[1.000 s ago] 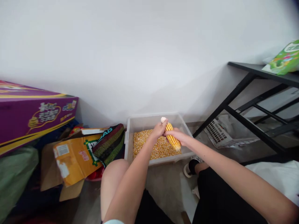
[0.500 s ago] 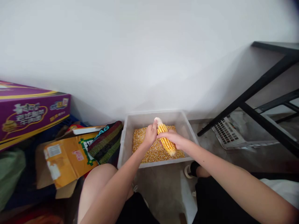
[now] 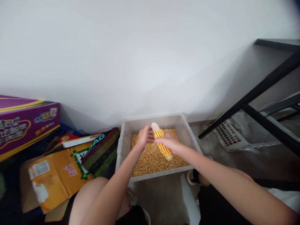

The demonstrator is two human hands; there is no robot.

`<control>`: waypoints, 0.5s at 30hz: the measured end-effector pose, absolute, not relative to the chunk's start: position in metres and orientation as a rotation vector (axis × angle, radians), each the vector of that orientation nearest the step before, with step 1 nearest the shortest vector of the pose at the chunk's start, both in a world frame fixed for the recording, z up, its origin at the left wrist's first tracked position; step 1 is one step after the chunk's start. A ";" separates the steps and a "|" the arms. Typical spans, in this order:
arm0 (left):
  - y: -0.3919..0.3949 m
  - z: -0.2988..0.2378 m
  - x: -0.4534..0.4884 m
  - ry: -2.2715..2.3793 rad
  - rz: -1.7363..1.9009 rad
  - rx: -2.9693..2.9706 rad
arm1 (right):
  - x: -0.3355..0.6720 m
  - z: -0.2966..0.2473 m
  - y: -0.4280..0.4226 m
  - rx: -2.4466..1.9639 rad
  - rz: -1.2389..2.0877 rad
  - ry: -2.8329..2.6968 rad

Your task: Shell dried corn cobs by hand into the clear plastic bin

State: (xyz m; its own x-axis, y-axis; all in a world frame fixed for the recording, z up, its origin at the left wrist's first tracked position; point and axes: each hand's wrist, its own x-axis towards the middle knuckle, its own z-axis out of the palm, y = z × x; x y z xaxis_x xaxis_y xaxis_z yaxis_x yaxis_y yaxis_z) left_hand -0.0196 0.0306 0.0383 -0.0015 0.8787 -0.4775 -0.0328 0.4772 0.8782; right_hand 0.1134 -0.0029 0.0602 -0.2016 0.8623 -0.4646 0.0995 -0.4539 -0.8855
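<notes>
Where the background is filled by 1 plain white wall [image 3: 140, 56], all else is set along its foot. At the right, a black metal frame [image 3: 267, 82] is seen, with 1 slanting leg brought down to the floor. At the far left, a purple printed box [image 3: 28, 125] is cut off by the edge of the view. On the floor before the wall, 1 translucent plastic tub [image 3: 173, 120] is placed, partly filled with loose corn kernels. To its left, an opened orange carton [image 3: 58, 172] is spread out, its barcode label turned upward, and between the 2 a dark mesh bag [image 3: 103, 154] is lodged beside the tub. Under the black frame, a white slotted basket [image 3: 228, 136] is partly hidden. Over the tub, 2 bare hands are held out. By the right hand [image 3: 170, 142], the corn cob is grasped around its middle. The left hand [image 3: 142, 137] is held just beside it, fingers loosened and not wrapped round anything; whether the cob is touched by them cannot be told. The corn cob [image 3: 159, 134] is held tilted above the kernels, its stripped pale tip pointed toward the wall, yellow rows left on the rest. Beneath it, the corn kernels [image 3: 154, 159] are spread across the tub's bottom
</notes>
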 end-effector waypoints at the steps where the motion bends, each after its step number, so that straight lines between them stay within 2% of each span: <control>1: 0.030 0.039 -0.018 1.367 0.833 0.874 | 0.113 0.056 -0.004 -1.509 1.681 -1.205; 6: 0.031 0.040 -0.010 1.508 0.828 1.247 | 0.106 0.046 -0.011 -1.609 1.493 -1.444; 15: 0.035 0.031 -0.017 1.548 0.954 1.295 | 0.100 0.055 -0.017 -1.608 1.412 -1.495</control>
State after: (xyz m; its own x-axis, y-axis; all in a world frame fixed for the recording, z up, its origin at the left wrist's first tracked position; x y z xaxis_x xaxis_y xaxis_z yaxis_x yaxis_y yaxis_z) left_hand -0.0166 0.0352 0.0311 -0.0713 0.9866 -0.1466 0.3125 0.1617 0.9360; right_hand 0.1005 -0.0170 0.0548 -0.1557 0.9308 -0.3308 0.3832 -0.2517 -0.8887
